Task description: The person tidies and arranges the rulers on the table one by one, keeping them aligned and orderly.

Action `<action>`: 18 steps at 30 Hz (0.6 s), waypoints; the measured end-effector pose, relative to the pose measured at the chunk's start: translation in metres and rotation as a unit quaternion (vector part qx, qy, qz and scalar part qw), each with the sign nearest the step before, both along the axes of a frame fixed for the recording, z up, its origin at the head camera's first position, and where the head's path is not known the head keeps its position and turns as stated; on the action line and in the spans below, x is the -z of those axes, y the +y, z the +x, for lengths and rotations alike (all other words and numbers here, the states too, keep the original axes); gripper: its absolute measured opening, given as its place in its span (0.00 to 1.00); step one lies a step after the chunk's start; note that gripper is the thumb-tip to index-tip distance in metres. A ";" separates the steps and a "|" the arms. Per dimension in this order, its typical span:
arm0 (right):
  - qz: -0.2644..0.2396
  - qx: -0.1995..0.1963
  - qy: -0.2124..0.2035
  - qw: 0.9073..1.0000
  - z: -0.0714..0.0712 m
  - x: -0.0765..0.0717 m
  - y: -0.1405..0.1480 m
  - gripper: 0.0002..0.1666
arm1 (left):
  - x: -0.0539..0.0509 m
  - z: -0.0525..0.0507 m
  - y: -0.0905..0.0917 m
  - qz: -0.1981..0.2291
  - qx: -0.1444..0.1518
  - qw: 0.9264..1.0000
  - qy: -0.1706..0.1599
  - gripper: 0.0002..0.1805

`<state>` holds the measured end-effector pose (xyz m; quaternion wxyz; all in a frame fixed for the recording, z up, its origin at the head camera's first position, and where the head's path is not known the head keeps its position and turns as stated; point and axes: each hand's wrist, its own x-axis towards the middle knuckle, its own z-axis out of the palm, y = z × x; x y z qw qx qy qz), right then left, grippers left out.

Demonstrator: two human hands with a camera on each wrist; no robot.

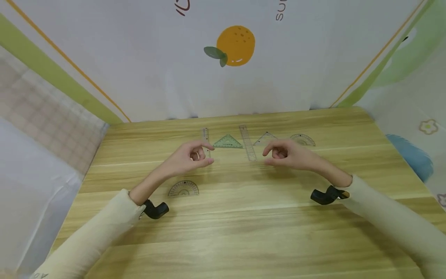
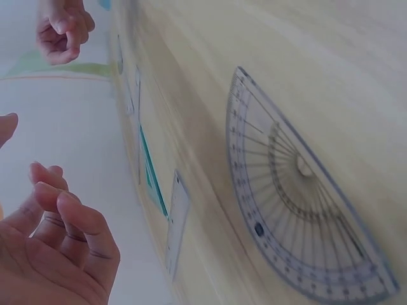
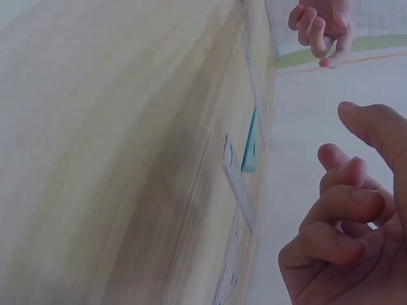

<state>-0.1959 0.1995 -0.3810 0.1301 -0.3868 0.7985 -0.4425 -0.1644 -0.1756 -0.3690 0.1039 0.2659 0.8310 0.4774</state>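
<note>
My left hand (image 1: 188, 158) hovers over the table with fingers loosely bent, thumb and forefinger apart, holding nothing. It partly covers a clear ruler (image 1: 205, 133). Closer to me lies a clear protractor (image 1: 183, 190), large in the left wrist view (image 2: 267, 190). Between the hands are a green set square (image 1: 228, 142) and a second clear ruler (image 1: 246, 139). My right hand (image 1: 289, 154), likewise loosely bent and holding nothing, hovers in front of a clear set square (image 1: 265, 137) and another protractor (image 1: 303, 140). In the right wrist view, its thumb (image 3: 375, 124) stands apart from the fingers.
The wooden table (image 1: 237, 240) ends at a white curtain (image 1: 167, 77) printed with an orange (image 1: 237, 45). Pale cloth hangs along both sides. A black wrist mount (image 1: 155, 209) juts from the left sleeve, and a similar mount (image 1: 324, 197) from the right.
</note>
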 end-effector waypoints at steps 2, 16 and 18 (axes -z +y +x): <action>0.003 0.008 0.007 1.000 0.000 0.000 0.005 0.09 | 0.000 -0.002 0.004 -0.001 0.003 1.000 0.004 0.20; 0.014 0.054 -0.007 0.998 -0.008 0.003 0.038 0.11 | 0.005 -0.017 0.037 0.000 0.017 1.000 0.003 0.20; 0.016 0.062 -0.012 0.998 -0.008 0.002 0.043 0.11 | 0.006 -0.019 0.041 0.006 0.021 1.000 0.000 0.19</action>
